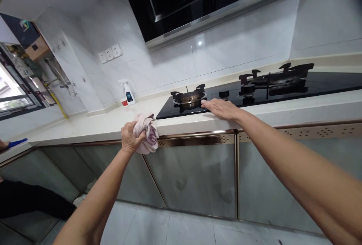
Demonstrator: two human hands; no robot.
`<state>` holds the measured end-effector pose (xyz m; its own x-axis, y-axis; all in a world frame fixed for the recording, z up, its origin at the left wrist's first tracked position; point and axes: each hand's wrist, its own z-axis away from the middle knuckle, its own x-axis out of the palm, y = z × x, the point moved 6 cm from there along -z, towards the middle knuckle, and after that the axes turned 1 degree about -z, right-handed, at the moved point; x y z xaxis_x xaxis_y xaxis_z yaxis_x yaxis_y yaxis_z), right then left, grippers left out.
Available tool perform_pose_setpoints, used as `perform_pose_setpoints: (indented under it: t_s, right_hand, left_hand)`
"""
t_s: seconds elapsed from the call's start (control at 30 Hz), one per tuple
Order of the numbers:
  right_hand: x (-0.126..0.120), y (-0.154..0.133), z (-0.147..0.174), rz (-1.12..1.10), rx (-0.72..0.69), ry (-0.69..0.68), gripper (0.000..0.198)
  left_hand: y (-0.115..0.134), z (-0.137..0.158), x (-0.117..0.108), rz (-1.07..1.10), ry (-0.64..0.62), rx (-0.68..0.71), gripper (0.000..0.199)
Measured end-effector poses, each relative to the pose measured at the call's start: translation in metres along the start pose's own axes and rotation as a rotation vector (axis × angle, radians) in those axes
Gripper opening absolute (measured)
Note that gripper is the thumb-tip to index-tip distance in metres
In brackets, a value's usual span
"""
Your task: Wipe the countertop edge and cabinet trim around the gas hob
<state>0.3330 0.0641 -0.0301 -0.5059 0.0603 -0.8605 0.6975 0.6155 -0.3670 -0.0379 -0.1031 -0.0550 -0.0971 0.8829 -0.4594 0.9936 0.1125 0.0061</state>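
My left hand (131, 138) is closed round a bunched pink cloth (146, 132). The cloth lies against the front edge of the white countertop (96, 122), left of the stove, and part of it hangs down over the edge. My right hand (222, 109) rests palm down at the front rim of the black gas stove (210, 103), its fingers stretched out and holding nothing. Just left of those fingers is the left burner (189, 98), with a black knob (224, 94) directly behind the hand.
A white spray bottle (128, 93) stands by the wall beside a small red-and-white container (124, 102). The range hood (209, 0) hangs above the stove. Below are glass-fronted cabinets (195, 177). At far left, another person's hand (3, 145) is near a blue object (17, 143).
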Motion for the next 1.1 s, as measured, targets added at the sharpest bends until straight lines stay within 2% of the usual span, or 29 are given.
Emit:
perform_pose_setpoints:
  t_s: [0.13, 0.3, 0.47, 0.6, 0.7, 0.8, 0.93, 1.1]
  right_hand:
    - [0.000, -0.003, 0.000, 0.021, 0.006, -0.003, 0.088]
    - [0.003, 0.002, -0.005, 0.001, 0.003, 0.012, 0.089]
    - [0.006, 0.006, -0.010, -0.022, -0.019, 0.053, 0.087]
    - [0.004, 0.008, -0.007, -0.040, 0.008, 0.066, 0.083]
    - [0.001, 0.008, -0.005, -0.129, -0.021, 0.065, 0.082]
    - [-0.003, 0.008, -0.004, -0.247, -0.109, 0.112, 0.085]
    - [-0.011, 0.009, 0.000, -0.298, -0.159, 0.296, 0.078]
    - [-0.003, 0.004, 0.002, -0.316, -0.200, 0.200, 0.066]
  left_hand:
    - [0.016, -0.002, -0.005, -0.010, 0.034, -0.050, 0.043]
    - [0.064, 0.001, -0.001, 0.009, 0.025, 0.023, 0.043]
    - [0.144, 0.000, 0.012, 0.089, -0.015, 0.112, 0.047]
    - [0.221, -0.006, 0.021, 0.116, -0.119, 0.193, 0.050]
    - [0.261, -0.016, 0.024, 0.123, -0.191, 0.224, 0.049]
    - [0.273, -0.029, 0.027, 0.145, -0.301, 0.210, 0.050]
    - [0.266, -0.046, 0.033, 0.273, -0.509, 0.201, 0.054]
    - [0.258, -0.059, 0.043, 0.369, -0.673, 0.157, 0.066]
